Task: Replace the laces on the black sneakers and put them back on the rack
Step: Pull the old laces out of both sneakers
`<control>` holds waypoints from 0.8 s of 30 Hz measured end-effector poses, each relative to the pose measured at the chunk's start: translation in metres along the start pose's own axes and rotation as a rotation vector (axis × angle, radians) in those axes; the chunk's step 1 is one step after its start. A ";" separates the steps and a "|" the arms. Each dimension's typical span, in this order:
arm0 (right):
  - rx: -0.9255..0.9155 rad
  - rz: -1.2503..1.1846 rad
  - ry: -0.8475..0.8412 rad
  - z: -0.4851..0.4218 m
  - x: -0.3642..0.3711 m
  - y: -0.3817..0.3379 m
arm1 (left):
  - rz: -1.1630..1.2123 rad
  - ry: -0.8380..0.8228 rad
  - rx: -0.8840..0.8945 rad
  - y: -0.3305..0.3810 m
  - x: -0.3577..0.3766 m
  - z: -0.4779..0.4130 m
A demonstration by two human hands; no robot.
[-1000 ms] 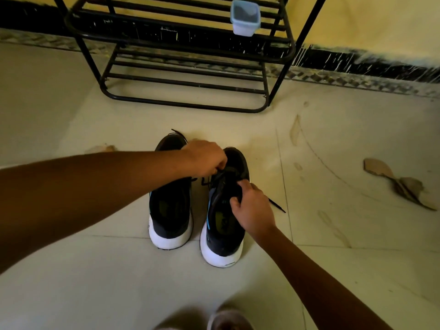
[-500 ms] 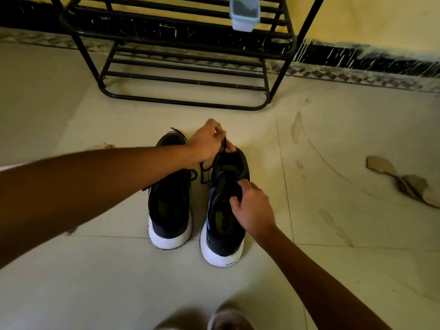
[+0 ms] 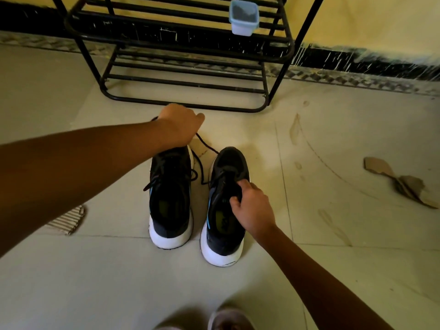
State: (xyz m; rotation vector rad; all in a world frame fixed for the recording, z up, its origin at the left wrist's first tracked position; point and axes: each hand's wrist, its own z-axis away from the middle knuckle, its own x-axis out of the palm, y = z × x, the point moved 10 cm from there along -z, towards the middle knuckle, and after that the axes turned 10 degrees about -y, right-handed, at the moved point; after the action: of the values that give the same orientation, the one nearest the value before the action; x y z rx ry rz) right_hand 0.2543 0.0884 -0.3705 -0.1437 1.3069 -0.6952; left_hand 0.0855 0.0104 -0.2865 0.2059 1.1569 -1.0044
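Your left hand (image 3: 179,125) pinches the lace (image 3: 207,144); your right hand (image 3: 252,208) grips the sneaker (image 3: 228,160) beneath it by its tongue. Pull sideways and the lace may snag an eyelet, tipping the sneaker.

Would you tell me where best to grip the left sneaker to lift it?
At its heel collar, from above and behind: the left sneaker stands upright, heel toward you, opening up, and the left hand hides its toe.
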 end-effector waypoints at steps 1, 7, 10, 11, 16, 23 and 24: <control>0.002 0.001 -0.008 -0.001 0.000 0.001 | 0.104 -0.031 0.021 -0.001 0.006 -0.002; 0.133 -0.429 -0.092 -0.015 -0.013 0.027 | 0.307 -0.178 0.333 0.056 0.027 0.005; 0.176 -0.557 0.012 -0.026 -0.023 0.043 | 0.255 -0.179 0.355 0.078 0.022 0.015; 0.168 -0.506 0.024 -0.029 -0.024 0.043 | 0.274 -0.252 0.348 0.084 0.027 0.017; 0.111 -0.410 0.077 -0.040 -0.024 0.035 | 0.535 -0.575 0.263 0.106 0.064 0.029; 0.072 -0.397 0.083 -0.050 -0.026 0.028 | 0.779 -0.617 0.169 0.106 0.071 0.034; 0.078 -0.414 0.067 -0.052 -0.024 0.027 | 0.776 -0.611 0.155 0.105 0.072 0.033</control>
State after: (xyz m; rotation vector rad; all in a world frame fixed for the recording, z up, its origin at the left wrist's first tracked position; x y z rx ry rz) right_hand 0.2145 0.1373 -0.3785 -0.3360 1.3250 -1.1093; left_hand 0.1891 0.0102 -0.3677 0.3998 0.3684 -0.4033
